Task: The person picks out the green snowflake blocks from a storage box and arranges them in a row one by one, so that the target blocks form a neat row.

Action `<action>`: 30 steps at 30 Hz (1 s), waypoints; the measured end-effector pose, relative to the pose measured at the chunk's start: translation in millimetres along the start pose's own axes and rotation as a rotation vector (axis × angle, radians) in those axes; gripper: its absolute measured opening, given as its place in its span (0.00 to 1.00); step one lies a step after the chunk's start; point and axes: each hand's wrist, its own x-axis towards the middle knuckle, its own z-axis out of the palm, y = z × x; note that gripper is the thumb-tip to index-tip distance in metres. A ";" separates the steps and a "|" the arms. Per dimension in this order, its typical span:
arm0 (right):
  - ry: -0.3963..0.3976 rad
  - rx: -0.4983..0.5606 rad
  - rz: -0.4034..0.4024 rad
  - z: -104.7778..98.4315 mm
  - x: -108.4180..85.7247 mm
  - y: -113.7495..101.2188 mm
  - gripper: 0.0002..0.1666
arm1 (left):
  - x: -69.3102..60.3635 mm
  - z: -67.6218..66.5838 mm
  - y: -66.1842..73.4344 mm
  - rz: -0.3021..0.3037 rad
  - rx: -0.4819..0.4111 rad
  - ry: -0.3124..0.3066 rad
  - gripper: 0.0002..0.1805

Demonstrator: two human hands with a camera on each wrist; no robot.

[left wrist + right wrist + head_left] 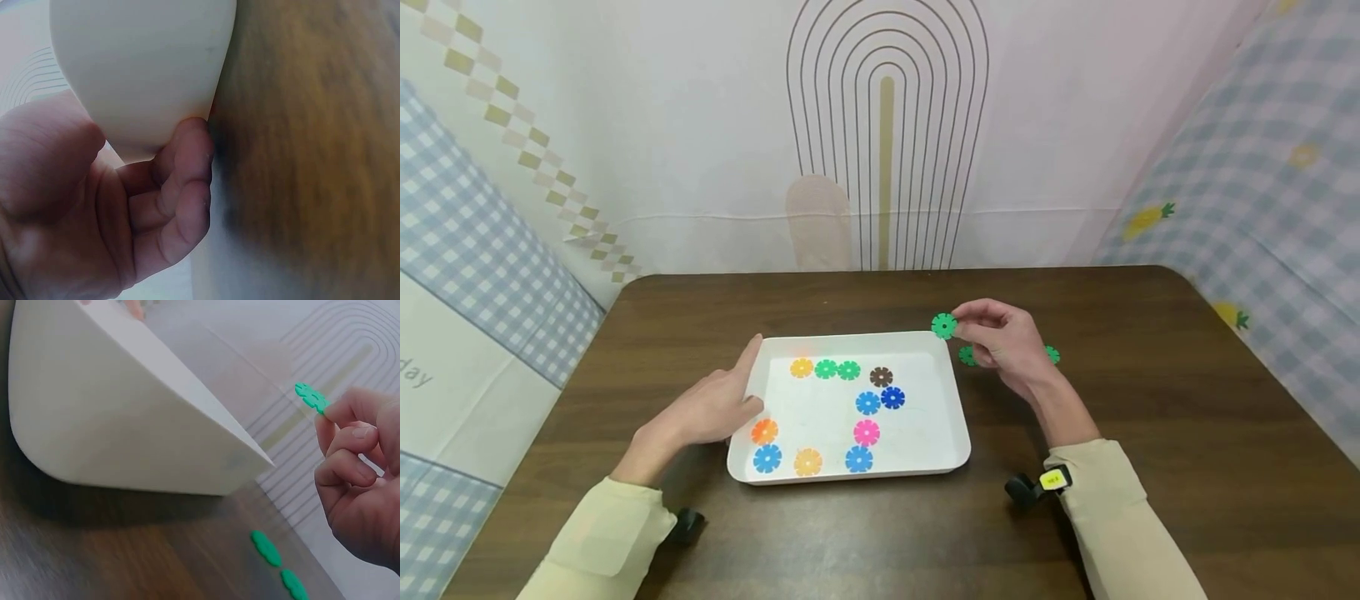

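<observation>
A white tray (928,425) lies on the table with several colored plastic snowflake discs in it. My left hand (711,406) grips the tray's left side, thumb over the rim; in the left wrist view its curled fingers (190,206) touch the outer wall. Between thumb and forefinger, my right hand (1009,343) pinches a green snowflake disc (944,326), held just above the tray's far right corner. Two more green discs, one nearer the tray (967,356) and one farther right (1052,354), lie on the table, partly behind the right hand.
Inside the tray are two green discs side by side (837,369), a brown disc (882,377), a pink disc (867,432), and several blue, yellow and orange ones. The brown wooden table (880,533) ends at a patterned cloth backdrop (700,167).
</observation>
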 end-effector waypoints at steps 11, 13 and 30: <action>0.007 -0.012 0.016 -29.5 -7.1 3.9 0.06 | 0.7 0.5 1.1 -0.005 -0.003 0.000 0.52; 0.013 -0.010 0.024 -35.5 -8.6 5.8 0.06 | 0.5 0.3 1.3 -0.013 -0.003 -0.003 0.52; 0.070 0.100 0.066 -84.6 -16.7 14.7 0.05 | -1.2 -0.7 0.6 0.026 0.006 0.007 0.52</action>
